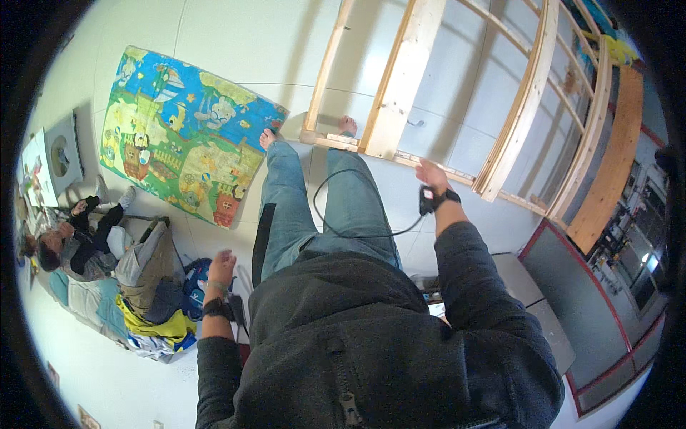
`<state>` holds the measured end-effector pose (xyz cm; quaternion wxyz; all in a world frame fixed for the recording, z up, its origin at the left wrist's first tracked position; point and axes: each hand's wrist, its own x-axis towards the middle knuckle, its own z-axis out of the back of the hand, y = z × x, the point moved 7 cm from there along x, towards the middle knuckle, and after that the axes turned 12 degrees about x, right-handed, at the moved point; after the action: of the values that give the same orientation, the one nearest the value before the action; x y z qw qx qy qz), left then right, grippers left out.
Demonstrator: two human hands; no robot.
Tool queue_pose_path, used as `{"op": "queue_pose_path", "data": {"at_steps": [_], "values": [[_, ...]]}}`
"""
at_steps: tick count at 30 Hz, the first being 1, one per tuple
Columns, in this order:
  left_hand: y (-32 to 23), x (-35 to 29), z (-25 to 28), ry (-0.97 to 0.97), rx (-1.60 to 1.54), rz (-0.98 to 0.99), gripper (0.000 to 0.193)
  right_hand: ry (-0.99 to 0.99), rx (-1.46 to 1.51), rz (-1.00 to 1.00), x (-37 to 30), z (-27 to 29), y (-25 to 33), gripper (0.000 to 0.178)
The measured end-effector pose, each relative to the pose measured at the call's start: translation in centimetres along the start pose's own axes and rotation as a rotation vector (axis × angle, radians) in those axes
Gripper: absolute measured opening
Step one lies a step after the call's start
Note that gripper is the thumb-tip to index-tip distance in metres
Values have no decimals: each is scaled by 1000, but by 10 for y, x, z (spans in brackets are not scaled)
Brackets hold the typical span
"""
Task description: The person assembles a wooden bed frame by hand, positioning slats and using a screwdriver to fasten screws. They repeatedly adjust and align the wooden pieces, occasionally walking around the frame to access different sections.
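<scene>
My left hand (222,268) hangs at my left side, beside my thigh and in front of the clothes pile. Its fingers are loosely bent and apart, and nothing shows in them. Over by the near rail of a pale wooden bed-like frame (401,121), my right hand (430,174) is held open with its fingers forward. Whether those fingertips touch the rail, I cannot tell. A dark band with a small device (429,200) sits on my right wrist, and a black cable (364,236) loops from it across my legs. My left wrist has a dark band (216,307) too.
A colourful play mat (189,139) lies on the pale tiled floor, left of my bare feet. At the far left a person (86,247) sits by a sofa heaped with clothes (153,325). A long wooden board (611,157) and a red-edged grey panel (586,286) stand right.
</scene>
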<state>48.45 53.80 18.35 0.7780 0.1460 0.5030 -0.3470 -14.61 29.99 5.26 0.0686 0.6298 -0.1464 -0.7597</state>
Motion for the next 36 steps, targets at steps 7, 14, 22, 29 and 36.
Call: {"op": "queue_pose_path", "data": {"at_steps": [7,14,22,29,36], "values": [[-116,26,-11,177,358,-67,34,-64,-72,60,66,-54,32,105],[-319,140,-55,92,-417,-356,35,2,135,84,111,-71,53,101],[-451,237,-191,124,-53,-374,92,77,483,174,149,-89,50,82],[-497,269,-230,364,-666,-349,93,159,754,-12,166,-83,47,75],[-488,280,-245,451,-694,-365,92,320,842,-73,151,-122,62,75]]}}
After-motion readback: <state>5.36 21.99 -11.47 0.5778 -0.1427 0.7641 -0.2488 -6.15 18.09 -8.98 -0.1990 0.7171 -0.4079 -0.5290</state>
